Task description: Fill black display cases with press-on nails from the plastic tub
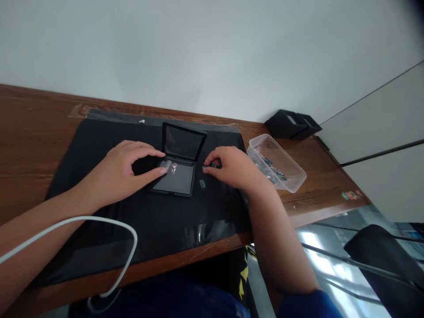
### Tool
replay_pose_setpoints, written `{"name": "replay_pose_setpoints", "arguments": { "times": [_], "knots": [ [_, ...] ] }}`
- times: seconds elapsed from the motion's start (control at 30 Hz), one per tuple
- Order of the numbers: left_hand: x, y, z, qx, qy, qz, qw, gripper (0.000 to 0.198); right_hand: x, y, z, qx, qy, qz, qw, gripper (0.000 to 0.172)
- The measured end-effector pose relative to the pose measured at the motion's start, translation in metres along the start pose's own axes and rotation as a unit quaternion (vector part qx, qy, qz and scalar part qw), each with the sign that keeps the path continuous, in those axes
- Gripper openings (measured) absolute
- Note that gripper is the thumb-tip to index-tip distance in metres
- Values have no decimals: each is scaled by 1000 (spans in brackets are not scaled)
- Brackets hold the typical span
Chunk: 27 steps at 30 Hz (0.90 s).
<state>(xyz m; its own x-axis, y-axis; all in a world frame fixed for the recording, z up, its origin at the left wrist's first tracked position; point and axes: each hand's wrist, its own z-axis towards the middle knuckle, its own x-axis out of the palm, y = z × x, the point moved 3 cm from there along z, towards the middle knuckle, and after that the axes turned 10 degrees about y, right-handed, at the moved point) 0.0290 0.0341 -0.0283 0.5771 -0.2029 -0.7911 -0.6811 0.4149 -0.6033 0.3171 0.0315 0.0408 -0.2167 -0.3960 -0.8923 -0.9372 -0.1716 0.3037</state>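
A shallow black case (175, 183) with a hinged lid stands open on the black mat. In its tray lies a small clear packet (172, 168) with reddish bits. My left hand (127, 168) is at the case's left side, thumb and index finger apart. Its thumb tip is beside the packet; whether they touch I cannot tell. To the right of the case, my right hand (228, 165) pinches a small dark piece (204, 167), mostly hidden by the fingertips. Just below those fingertips, a small greenish flat piece (202, 183) lies on the mat.
The black mat (149, 221) covers much of the wooden table (29, 128). To the right are a clear plastic tub (291, 176) of small colourful pieces and two black bins (286, 124). A white cable (132, 243) loops in front of my left forearm. A pale wall stands behind.
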Motion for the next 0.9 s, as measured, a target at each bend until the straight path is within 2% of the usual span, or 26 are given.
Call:
{"name": "replay_pose_setpoints", "arguments": {
  "times": [0.23,0.37,0.67,0.9],
  "knots": [
    [-1,-1,-1,-39,7,-15,999,70,6,-3,4,-12,17,30,999,10],
    [-1,-3,-1,-36,8,-18,999,70,7,-3,2,-18,40,42,998,11],
    [0,-1,0,-27,16,-21,999,69,7,0,-3,-36,46,32,998,13],
    [-1,-5,0,-44,27,-32,998,70,8,2,-4,-45,49,36,997,15]
  ]
}}
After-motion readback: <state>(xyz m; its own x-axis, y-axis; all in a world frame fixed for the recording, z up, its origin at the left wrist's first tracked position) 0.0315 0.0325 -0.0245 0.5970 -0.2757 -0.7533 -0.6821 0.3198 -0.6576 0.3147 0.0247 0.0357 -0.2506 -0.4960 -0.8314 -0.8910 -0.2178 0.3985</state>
